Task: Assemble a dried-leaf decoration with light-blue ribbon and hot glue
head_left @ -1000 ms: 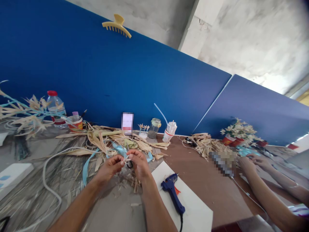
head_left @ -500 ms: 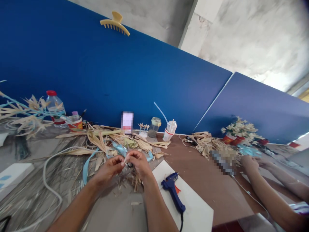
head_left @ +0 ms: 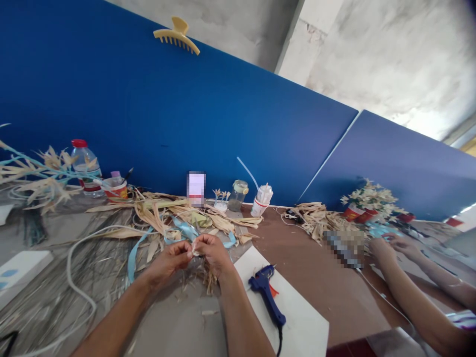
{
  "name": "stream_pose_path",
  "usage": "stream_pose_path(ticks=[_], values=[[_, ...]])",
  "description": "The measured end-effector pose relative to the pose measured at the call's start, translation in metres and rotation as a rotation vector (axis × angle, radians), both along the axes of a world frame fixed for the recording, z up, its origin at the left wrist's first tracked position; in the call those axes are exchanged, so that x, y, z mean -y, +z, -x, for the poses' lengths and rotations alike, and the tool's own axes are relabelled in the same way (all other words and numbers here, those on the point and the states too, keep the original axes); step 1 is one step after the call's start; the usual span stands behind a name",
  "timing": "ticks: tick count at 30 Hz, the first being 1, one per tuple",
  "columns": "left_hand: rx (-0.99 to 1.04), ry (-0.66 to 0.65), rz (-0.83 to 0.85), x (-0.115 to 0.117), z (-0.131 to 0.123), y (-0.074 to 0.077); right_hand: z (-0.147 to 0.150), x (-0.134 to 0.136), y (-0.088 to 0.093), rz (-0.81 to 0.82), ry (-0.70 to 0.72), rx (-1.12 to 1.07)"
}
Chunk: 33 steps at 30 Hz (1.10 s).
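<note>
My left hand (head_left: 177, 257) and my right hand (head_left: 211, 252) meet over the table, fingertips pinched together. Between them is a small whitish piece (head_left: 194, 248), mostly covered by the fingers, perhaps a bit of husk; its exact kind does not show. Just beyond lie dried corn husks (head_left: 156, 215) and a light blue ribbon strip (head_left: 185, 229). Another blue strip (head_left: 133, 260) curls left of my left wrist. Right of my right forearm, a blue glue gun (head_left: 268, 297) rests on a white board (head_left: 305, 322).
At the back stand a water bottle (head_left: 86, 168), a red paper cup (head_left: 115, 191), a phone (head_left: 196, 188), a glass jar (head_left: 237, 196) and a white cup (head_left: 260, 204). A white cable (head_left: 69, 267) loops at left. A co-worker's hands (head_left: 385, 250) work at right near potted husk flowers (head_left: 368, 201).
The pinched fingers have shifted slightly, and the whitish piece between them sits a little differently. At right, the co-worker's hands have moved slightly apart.
</note>
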<state>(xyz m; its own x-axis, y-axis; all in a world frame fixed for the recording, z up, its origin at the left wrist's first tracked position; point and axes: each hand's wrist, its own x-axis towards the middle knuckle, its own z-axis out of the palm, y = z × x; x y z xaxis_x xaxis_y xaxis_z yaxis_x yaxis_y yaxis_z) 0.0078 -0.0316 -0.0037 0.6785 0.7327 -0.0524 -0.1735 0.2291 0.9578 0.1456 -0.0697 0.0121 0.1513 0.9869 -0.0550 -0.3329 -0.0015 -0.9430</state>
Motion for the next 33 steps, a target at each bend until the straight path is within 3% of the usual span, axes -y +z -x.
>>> stream_pose_path(ticks=[3, 6, 10, 12, 17, 21, 27, 33], values=[[-0.004, 0.01, -0.02, 0.0, -0.001, -0.001, 0.001, -0.001, -0.002, 0.015, -0.015, 0.013], [0.0, 0.053, -0.017, -0.001, -0.001, -0.001, -0.001, -0.005, -0.005, 0.026, -0.034, -0.13], [-0.006, 0.173, -0.058, -0.006, -0.003, -0.001, -0.01, -0.008, -0.005, -0.177, -0.321, -0.171], [-0.038, 0.248, -0.122, -0.009, -0.004, -0.001, -0.012, -0.005, 0.0, -0.299, -0.421, -0.004], [-0.126, 0.389, -0.3, -0.011, -0.006, 0.0, -0.002, 0.007, 0.009, -0.48, -0.394, 0.645], [-0.143, 0.417, -0.382, -0.009, -0.006, 0.002, 0.008, 0.01, 0.003, -0.572, -0.468, 0.974], [-0.125, 0.486, -0.361, -0.013, -0.007, -0.005, 0.014, 0.014, -0.003, -0.697, -0.475, 1.247], [-0.065, 0.488, -0.319, -0.013, -0.005, -0.004, 0.022, 0.017, -0.004, -0.691, -0.472, 1.273]])
